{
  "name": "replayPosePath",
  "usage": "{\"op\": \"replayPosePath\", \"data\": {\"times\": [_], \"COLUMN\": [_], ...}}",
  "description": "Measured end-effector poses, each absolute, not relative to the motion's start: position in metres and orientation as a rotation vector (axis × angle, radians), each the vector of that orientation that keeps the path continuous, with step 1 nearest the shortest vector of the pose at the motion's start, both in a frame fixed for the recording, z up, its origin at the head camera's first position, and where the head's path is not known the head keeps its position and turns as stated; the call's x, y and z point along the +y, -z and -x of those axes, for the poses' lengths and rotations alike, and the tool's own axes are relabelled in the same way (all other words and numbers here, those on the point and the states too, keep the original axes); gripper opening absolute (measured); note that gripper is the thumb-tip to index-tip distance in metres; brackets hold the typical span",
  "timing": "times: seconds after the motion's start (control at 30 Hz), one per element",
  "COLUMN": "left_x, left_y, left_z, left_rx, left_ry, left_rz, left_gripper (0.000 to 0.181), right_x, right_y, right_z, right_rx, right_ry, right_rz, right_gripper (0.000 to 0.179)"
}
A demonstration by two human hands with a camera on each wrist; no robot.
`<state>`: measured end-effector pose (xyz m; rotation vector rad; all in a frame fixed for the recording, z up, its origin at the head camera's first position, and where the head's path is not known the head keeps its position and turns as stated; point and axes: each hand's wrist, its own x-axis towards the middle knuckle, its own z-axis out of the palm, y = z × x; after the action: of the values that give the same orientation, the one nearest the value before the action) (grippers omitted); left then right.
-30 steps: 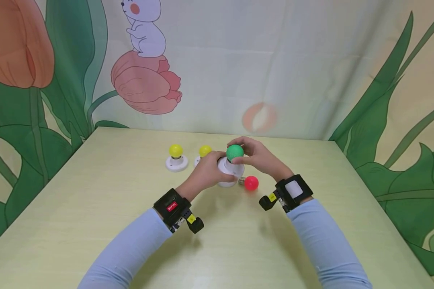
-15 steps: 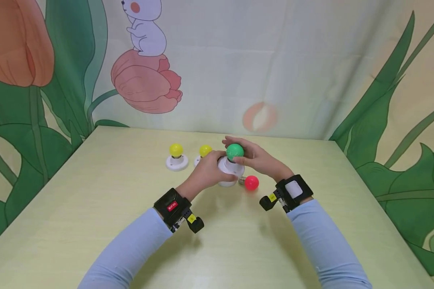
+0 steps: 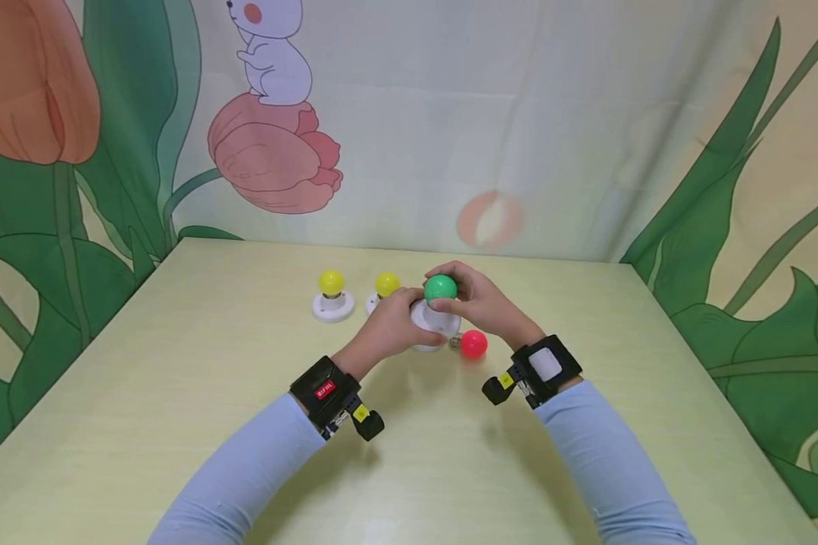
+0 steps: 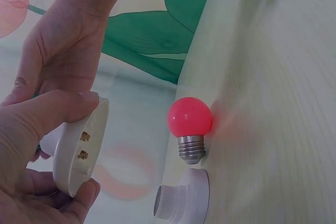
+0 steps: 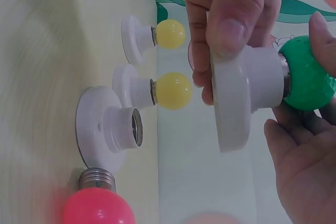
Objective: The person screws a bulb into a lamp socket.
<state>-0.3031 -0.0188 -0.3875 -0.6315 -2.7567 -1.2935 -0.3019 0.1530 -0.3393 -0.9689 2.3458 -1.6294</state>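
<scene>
My left hand (image 3: 395, 322) grips the rim of a white lamp socket (image 5: 231, 100), holding it tilted above the table. Two brass-coloured contacts show on its underside in the left wrist view. A green bulb (image 5: 306, 74) sits in the socket's mouth, a thin strip of its metal base visible. My right hand (image 3: 480, 299) holds that bulb between thumb and fingers. Below the hands, a red bulb (image 4: 189, 118) lies on its side, its screw base towards a second white socket (image 5: 97, 127), which stands on the table with no bulb in it.
Two yellow bulbs stand upright in white sockets to the left: the far-left yellow bulb (image 3: 330, 283) and another yellow bulb (image 3: 386, 284) partly behind my left hand. The pale wooden table (image 3: 245, 363) ends at a printed curtain (image 3: 409, 151).
My right hand's fingers have shifted round the green bulb, and its wrist has moved slightly left. My left hand and the socket have stayed nearly still.
</scene>
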Motion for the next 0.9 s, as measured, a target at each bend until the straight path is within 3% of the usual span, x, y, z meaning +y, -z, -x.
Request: {"op": "replayPosePath", "data": {"times": [0.33,0.63,0.77,0.9], "left_x": [-0.018,-0.021,-0.025,-0.028], "left_y": [0.388,0.382,0.381,0.382], "left_z": [0.303,0.303,0.305,0.305], "left_rx": [-2.738,-2.712,-2.706,-2.711], "left_ry": [1.307,1.308,1.311,1.320], "left_rz": [0.639,0.605,0.555,0.531], "left_gripper": [0.058,0.063,0.066,0.068], "right_x": [0.150,0.181,0.199,0.212], "right_y": [0.340,0.352,0.345,0.343], "right_z": [0.298,0.328,0.335,0.337], "right_rx": [2.433,2.556,3.072,3.320], "right_ry": [1.609,1.673,1.557,1.019], "right_rz": [0.938,1.089,0.886,0.519], "right_gripper": [0.042,0.043,0.041,0.039]}}
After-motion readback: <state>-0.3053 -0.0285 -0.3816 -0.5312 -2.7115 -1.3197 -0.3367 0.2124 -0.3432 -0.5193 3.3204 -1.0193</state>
